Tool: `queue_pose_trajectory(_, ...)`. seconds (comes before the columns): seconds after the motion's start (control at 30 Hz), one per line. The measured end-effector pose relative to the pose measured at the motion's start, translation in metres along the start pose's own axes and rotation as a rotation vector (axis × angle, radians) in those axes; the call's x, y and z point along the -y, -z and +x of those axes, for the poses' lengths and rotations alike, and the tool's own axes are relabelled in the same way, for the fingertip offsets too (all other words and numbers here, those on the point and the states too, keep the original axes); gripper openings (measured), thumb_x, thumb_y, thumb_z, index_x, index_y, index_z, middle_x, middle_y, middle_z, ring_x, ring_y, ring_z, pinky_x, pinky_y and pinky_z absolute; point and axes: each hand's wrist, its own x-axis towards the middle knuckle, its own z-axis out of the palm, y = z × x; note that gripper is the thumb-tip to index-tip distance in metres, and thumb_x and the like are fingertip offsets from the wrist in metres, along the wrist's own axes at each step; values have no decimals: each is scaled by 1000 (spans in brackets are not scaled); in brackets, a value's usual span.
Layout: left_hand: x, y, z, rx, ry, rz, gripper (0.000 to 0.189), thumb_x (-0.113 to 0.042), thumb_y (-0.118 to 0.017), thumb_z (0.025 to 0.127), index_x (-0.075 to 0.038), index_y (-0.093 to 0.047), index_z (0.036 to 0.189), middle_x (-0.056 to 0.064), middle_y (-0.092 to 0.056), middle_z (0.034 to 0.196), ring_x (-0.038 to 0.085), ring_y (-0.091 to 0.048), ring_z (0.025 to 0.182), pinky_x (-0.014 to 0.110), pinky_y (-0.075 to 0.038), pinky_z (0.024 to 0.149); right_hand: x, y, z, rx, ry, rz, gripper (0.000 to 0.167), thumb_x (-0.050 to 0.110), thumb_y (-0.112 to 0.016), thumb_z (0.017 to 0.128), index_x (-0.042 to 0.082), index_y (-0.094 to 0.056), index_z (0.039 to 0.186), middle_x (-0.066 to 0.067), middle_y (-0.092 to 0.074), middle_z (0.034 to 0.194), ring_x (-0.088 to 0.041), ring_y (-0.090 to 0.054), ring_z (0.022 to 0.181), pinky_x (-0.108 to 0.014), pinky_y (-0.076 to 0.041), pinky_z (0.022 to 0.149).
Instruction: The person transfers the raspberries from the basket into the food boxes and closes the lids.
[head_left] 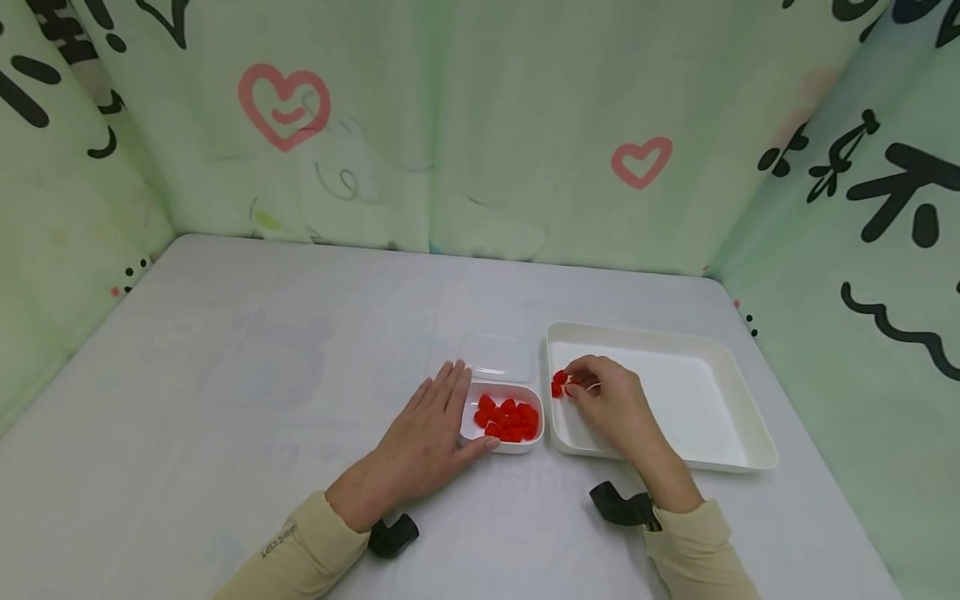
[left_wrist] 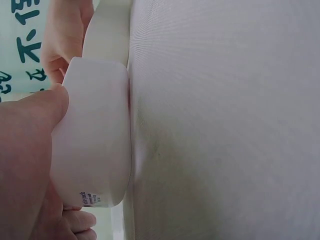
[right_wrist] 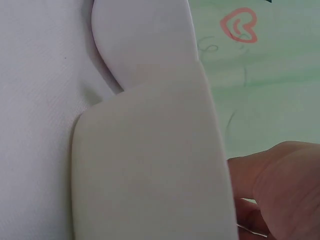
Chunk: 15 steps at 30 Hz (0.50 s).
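Observation:
A small white box [head_left: 504, 448] with a raised clear lid [head_left: 497, 357] holds several small, glossy red pieces [head_left: 510, 421]. My left hand [head_left: 429, 429] lies along its left side with straight fingers, the thumb resting at the near rim. In the left wrist view, the thumb [left_wrist: 52, 105] touches the upper edge of the box [left_wrist: 95, 135], which has small print low on its wall. At the left end of a shallow white tray [head_left: 675, 392], my right hand [head_left: 611, 404] pinches a small red piece between thumb and index finger. Other red pieces [head_left: 557, 390] sit right at those fingertips.
The tray stands close to the right of the box on a white-covered table [head_left: 225, 400]. Green printed curtains [head_left: 480, 133] enclose the back and sides. Black curved mounts [head_left: 624, 506] stick out at both wrists. In the right wrist view, the tray wall [right_wrist: 150, 165] hides the fingertips.

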Motion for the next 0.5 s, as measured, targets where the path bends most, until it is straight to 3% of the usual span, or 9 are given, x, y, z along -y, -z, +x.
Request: queue_pose_trajectory(0.5, 1, 0, -1, -9, -12, 2, 98, -61, -57, 90, -7, -15, 159, 10, -18, 167, 29, -15, 155, 48, -22, 124, 22, 1, -4, -55, 158, 72, 19, -5, -72, 84, 1, -69, 103, -7, -70, 95, -17, -67, 84, -33, -60, 75)
